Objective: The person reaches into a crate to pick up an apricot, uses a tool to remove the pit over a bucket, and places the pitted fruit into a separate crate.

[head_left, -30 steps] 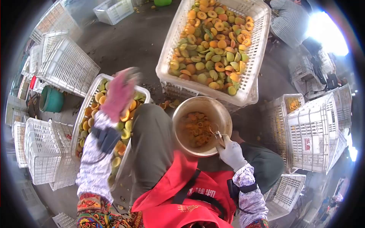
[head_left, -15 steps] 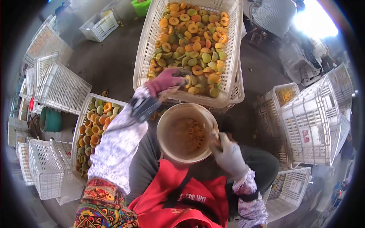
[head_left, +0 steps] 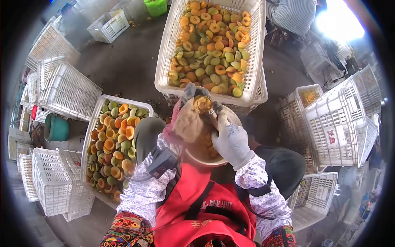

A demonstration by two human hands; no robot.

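Note:
My left hand (head_left: pixel 183 117), in a pink glove with grey fingers and a tan patch, holds a peach half (head_left: pixel 202 104) with its cut face up. In a white glove, my right hand (head_left: pixel 234 142) grips a small pitting tool (head_left: pixel 213 117); its tip meets the fruit, though the hand and fruit partly hide it. Below both hands a pale bucket (head_left: pixel 198 157) sits between my knees, with orange-brown pits or scraps inside. Ahead, a white crate (head_left: pixel 164 76) is full of peach halves, many with pits showing. Hollowed halves fill another crate (head_left: pixel 88 142) at my left.
Stacked white crates (head_left: pixel 70 90) line the left, near a green bucket (head_left: pixel 56 128). More crates (head_left: pixel 335 136) stand to the right. Another person in a striped top (head_left: pixel 293 16) sits beyond the front crate. A bright green basket (head_left: pixel 155 7) is at the back.
My left hand has come back from the front crate to above the bucket, now with a peach half. My right hand has risen from the bucket's side to meet it with the tool.

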